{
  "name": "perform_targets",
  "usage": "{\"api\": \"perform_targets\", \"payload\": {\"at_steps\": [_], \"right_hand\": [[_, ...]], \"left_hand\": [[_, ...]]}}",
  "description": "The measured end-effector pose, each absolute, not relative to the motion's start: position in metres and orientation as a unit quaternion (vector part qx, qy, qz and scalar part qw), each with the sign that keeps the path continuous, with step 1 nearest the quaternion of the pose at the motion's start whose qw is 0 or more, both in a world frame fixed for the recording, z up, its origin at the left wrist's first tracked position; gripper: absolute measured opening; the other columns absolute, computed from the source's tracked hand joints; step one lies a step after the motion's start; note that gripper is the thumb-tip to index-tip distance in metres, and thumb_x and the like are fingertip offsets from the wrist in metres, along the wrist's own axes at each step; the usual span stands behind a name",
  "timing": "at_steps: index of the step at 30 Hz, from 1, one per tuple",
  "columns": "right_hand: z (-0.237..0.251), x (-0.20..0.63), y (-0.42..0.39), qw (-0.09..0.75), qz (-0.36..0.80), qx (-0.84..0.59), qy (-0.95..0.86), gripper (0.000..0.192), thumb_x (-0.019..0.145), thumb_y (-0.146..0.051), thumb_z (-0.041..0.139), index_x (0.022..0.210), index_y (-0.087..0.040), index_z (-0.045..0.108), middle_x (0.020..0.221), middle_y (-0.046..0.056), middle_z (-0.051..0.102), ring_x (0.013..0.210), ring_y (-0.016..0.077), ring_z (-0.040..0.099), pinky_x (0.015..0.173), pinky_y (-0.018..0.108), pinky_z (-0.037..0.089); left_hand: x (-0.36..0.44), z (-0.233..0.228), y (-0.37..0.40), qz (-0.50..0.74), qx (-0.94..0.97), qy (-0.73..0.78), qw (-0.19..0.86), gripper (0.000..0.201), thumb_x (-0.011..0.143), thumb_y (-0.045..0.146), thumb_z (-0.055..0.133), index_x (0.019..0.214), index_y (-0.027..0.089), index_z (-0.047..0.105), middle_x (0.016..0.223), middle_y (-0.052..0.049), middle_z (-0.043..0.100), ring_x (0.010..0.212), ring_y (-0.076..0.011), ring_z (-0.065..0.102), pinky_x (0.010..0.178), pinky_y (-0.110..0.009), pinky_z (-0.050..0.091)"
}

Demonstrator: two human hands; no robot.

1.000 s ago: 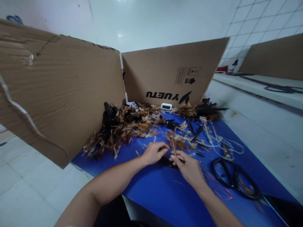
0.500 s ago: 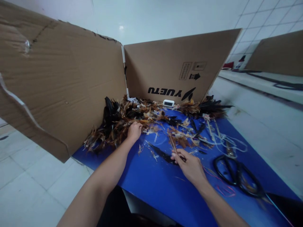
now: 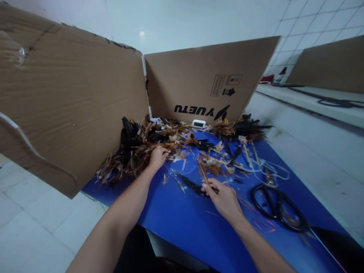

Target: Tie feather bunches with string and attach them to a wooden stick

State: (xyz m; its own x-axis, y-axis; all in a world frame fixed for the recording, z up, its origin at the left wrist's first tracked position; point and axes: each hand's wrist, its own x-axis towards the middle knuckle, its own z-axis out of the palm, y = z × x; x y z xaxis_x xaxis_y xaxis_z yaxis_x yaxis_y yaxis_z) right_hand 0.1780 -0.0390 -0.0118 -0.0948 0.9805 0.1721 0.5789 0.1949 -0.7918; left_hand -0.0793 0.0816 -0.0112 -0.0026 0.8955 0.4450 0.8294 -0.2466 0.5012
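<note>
Head view: the right hand [image 3: 221,195], fingers curled, pinches a slim brown feather [image 3: 203,172] above the middle of the table [image 3: 182,223]; the left hand [image 3: 158,156], nearly closed, meets the feather pile [image 3: 139,151] toward the far left corner (its catch, if any, I cannot tell). Light pressure would probably spare the vanes.

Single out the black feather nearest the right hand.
It's the long black feather slanting across the blue tabletop, its near end at the right hand. The other black feathers lie apart from that hand.
</note>
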Motion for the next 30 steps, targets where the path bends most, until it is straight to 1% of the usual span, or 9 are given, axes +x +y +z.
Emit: {"api": "perform_targets", "payload": {"at_steps": [6, 9, 11, 14, 17, 22, 25, 27, 30], "right_hand": [[-0.011, 0.178, -0.04, 0.377, 0.297, -0.561, -0.675, 0.024, 0.081, -0.04, 0.049, 0.089, -0.022, 0.061, 0.076, 0.003, 0.07, 0.064, 0.0171, 0.063, 0.061, 0.028, 0.048], [-0.012, 0.177, -0.039, 0.4, 0.337, -0.551, -0.65, 0.025, 0.082, -0.04, 0.049, 0.092, -0.02, 0.06, 0.078, 0.004, 0.069, 0.067, 0.0169, 0.063, 0.061, 0.028, 0.048], [-0.013, 0.176, -0.038, 0.432, 0.377, -0.53, -0.625, 0.026, 0.081, -0.041, 0.051, 0.091, -0.018, 0.06, 0.081, 0.006, 0.068, 0.068, 0.017, 0.063, 0.06, 0.028, 0.048], [-0.011, 0.174, -0.035, 0.488, 0.431, -0.499, -0.571, 0.026, 0.075, -0.04, 0.06, 0.084, -0.016, 0.059, 0.083, 0.008, 0.067, 0.067, 0.0163, 0.061, 0.059, 0.028, 0.047], [-0.003, 0.17, -0.032, 0.525, 0.483, -0.489, -0.502, 0.029, 0.066, -0.039, 0.068, 0.081, -0.015, 0.059, 0.075, 0.006, 0.065, 0.06, 0.0139, 0.057, 0.056, 0.027, 0.045], [0.006, 0.171, -0.026, 0.532, 0.565, -0.47, -0.42, 0.038, 0.063, -0.039, 0.071, 0.091, -0.017, 0.057, 0.07, 0.001, 0.061, 0.055, 0.0108, 0.052, 0.05, 0.024, 0.039], [0.001, 0.176, -0.024, 0.487, 0.571, -0.481, -0.453, 0.032, 0.066, -0.043, 0.068, 0.078, -0.016, 0.058, 0.064, -0.001, 0.056, 0.052, 0.0091, 0.048, 0.047, 0.022, 0.034], [-0.004, 0.179, -0.023, 0.463, 0.561, -0.488, -0.483, 0.033, 0.069, -0.047, 0.065, 0.068, -0.016, 0.054, 0.059, -0.003, 0.051, 0.05, 0.0081, 0.045, 0.045, 0.021, 0.031], [-0.009, 0.181, -0.022, 0.454, 0.547, -0.49, -0.505, 0.036, 0.071, -0.05, 0.063, 0.064, -0.017, 0.047, 0.055, -0.005, 0.044, 0.047, 0.0073, 0.04, 0.044, 0.02, 0.028]], "left_hand": [[-0.063, 0.002, 0.07, 0.399, 0.725, 0.556, 0.085, 0.018, 0.081, 0.021, 0.053, 0.089, 0.017, 0.069, 0.08, -0.004, 0.066, 0.078, -0.0134, 0.059, 0.075, -0.025, 0.044], [-0.052, 0.007, 0.062, 0.409, 0.736, 0.52, 0.146, 0.02, 0.081, 0.021, 0.052, 0.089, 0.016, 0.069, 0.081, -0.004, 0.067, 0.076, -0.0126, 0.06, 0.071, -0.023, 0.045], [-0.045, 0.011, 0.055, 0.432, 0.717, 0.48, 0.263, 0.021, 0.08, 0.023, 0.052, 0.089, 0.013, 0.069, 0.082, -0.005, 0.068, 0.073, -0.0124, 0.06, 0.069, -0.023, 0.045], [-0.033, 0.016, 0.042, 0.433, 0.655, 0.438, 0.437, 0.027, 0.076, 0.031, 0.057, 0.089, 0.009, 0.067, 0.071, -0.004, 0.066, 0.058, -0.0097, 0.056, 0.059, -0.022, 0.044], [-0.022, 0.021, 0.027, 0.391, 0.628, 0.391, 0.548, 0.031, 0.072, 0.036, 0.062, 0.084, 0.009, 0.066, 0.066, -0.003, 0.064, 0.049, -0.0065, 0.051, 0.051, -0.019, 0.039], [-0.008, 0.02, 0.011, 0.3, 0.644, 0.357, 0.607, 0.031, 0.07, 0.041, 0.063, 0.076, 0.01, 0.064, 0.058, 0.0, 0.059, 0.042, -0.0029, 0.042, 0.044, -0.016, 0.032], [-0.003, 0.014, 0.009, 0.271, 0.65, 0.357, 0.613, 0.034, 0.07, 0.044, 0.062, 0.076, 0.011, 0.064, 0.06, 0.0, 0.059, 0.044, -0.0035, 0.042, 0.043, -0.016, 0.03], [-0.002, 0.011, 0.009, 0.262, 0.657, 0.364, 0.606, 0.035, 0.07, 0.045, 0.061, 0.076, 0.011, 0.063, 0.06, 0.0, 0.059, 0.046, -0.0045, 0.044, 0.044, -0.017, 0.032], [-0.001, 0.009, 0.009, 0.263, 0.663, 0.369, 0.596, 0.035, 0.07, 0.046, 0.062, 0.074, 0.011, 0.062, 0.059, 0.0, 0.059, 0.05, -0.0057, 0.047, 0.049, -0.018, 0.036]]}}
